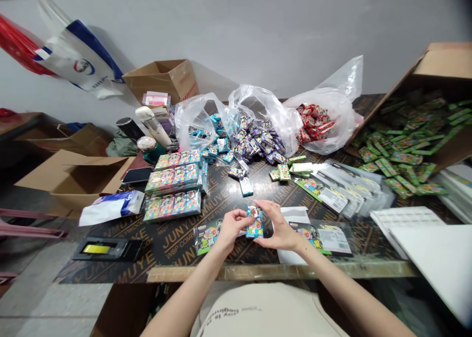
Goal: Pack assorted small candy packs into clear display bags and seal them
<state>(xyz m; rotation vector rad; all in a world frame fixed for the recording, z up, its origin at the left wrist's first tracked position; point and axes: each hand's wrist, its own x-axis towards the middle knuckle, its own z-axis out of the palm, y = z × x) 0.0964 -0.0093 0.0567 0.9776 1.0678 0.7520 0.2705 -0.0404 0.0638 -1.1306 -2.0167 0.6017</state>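
Head camera view shows both bare hands near the front edge of the dark table [216, 192], and between them is one small blue box [254, 223]. The left hand [233, 229] is closed on the left side of this box, with its thumb lying over the printed front. The right hand [279, 227] is also clamped on it, fingertips at the upper edge and thumb at the lower one, while the palm remains apart from the box. Just beyond the hands lies a paler small box [246, 186], and ahead to the right of it are several green boxes [283, 172]. Farther ahead of the hands there is a pile of purple packets [260, 142]. To the left of the left hand, well apart, stand wrapped packs [172, 205] in stacks. A white sheet [293, 256] lies partly under the right hand, and just to the right of this hand is a printed sleeve [335, 238]. Far to the right, a carton [446, 61] contains many green packets [409, 157], some spilling out.
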